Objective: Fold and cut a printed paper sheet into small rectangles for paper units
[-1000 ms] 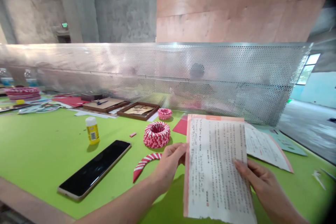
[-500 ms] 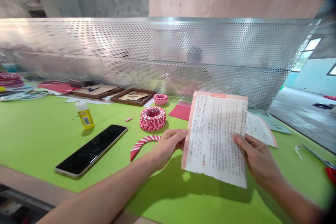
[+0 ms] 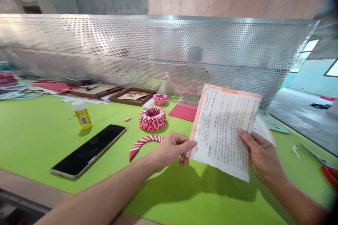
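A printed sheet [image 3: 224,126] is held up above the green tabletop [image 3: 39,140], tilted toward the wearer, its shadow falling beneath. The left hand [image 3: 175,149] has its grip pinched on the lower left corner, between thumb and fingers; the right hand [image 3: 261,153] grasps the opposite edge, thumb across the front.

As for progress, the sheet looks flat and unfolded, with a ragged bottom edge that was probably torn; no fold or glue shows on it, so any shaping of it seems not yet done. The larger red-and-white paper ring [image 3: 152,123] and the smaller paper ring [image 3: 160,100] beyond it look finished, while a striped paper arc [image 3: 144,141] lies apart, nearer the left wrist, and appears incomplete, though its end is hidden there.

The glue stick [image 3: 82,116] stands capped behind the smartphone [image 3: 89,151]. Red-handled scissors [image 3: 325,164] lie to the right, untouched. Another printed sheet [image 3: 262,130] rests partly hidden behind the held one.
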Demonstrator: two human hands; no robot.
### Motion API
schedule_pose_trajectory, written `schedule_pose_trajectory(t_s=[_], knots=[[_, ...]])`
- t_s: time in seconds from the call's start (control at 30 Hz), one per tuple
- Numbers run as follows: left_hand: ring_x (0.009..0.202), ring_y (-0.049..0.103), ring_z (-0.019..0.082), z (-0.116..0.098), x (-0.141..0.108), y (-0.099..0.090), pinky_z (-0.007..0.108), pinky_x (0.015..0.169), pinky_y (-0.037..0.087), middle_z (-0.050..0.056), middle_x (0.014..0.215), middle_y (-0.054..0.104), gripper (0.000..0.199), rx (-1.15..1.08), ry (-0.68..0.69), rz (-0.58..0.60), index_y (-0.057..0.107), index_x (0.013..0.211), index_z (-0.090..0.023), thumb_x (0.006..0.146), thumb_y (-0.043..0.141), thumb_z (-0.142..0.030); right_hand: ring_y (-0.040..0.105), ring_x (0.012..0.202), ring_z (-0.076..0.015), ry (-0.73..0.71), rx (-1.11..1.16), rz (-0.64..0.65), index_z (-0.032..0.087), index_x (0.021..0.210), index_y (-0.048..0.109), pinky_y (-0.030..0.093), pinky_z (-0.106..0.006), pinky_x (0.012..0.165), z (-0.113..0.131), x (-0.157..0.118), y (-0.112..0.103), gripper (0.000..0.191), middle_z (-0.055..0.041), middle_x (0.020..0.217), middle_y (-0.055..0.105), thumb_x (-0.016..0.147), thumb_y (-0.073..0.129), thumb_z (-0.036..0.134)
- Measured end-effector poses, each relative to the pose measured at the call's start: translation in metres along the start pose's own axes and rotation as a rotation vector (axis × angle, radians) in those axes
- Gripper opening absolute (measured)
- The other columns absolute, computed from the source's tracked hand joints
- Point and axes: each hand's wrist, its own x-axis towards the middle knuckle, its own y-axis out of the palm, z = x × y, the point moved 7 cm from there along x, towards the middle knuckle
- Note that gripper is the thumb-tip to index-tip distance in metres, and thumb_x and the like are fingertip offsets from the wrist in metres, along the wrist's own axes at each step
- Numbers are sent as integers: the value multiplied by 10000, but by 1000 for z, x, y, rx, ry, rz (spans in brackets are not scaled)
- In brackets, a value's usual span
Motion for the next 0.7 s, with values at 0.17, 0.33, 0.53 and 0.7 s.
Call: schedule_pose_trajectory(t_s=[0.17,0.33,0.53,0.7], knots=[[326,397,62,0,0,-1,196,387,338,-30,379,485,385,60,-14,-20,504,465,-141,721,529,-427,616,768,-226,7,-16,-34,240,833,649,548,-308,617,-2,2,-4,217,-3,783,679,634,669,326],[378,424,68,1,1,-1,209,449,350,-21,422,503,393,33,-9,6,533,504,-126,730,511,-448,624,708,-204,0,9,-64,223,801,656,550,-269,576,-1,3,-5,230,2,753,681,599,694,327],[488,463,75,3,2,-4,203,505,357,-36,531,510,229,5,9,-72,560,606,-127,652,630,-341,629,672,-205,20,40,-62,215,790,657,544,-262,534,-1,2,-4,227,1,716,684,590,702,311],[498,474,93,5,3,-7,231,531,387,-1,551,561,240,20,-5,-129,581,614,-106,663,607,-339,630,706,-218,46,107,-44,230,812,657,548,-269,531,-7,5,-5,238,-5,766,687,590,704,303]])
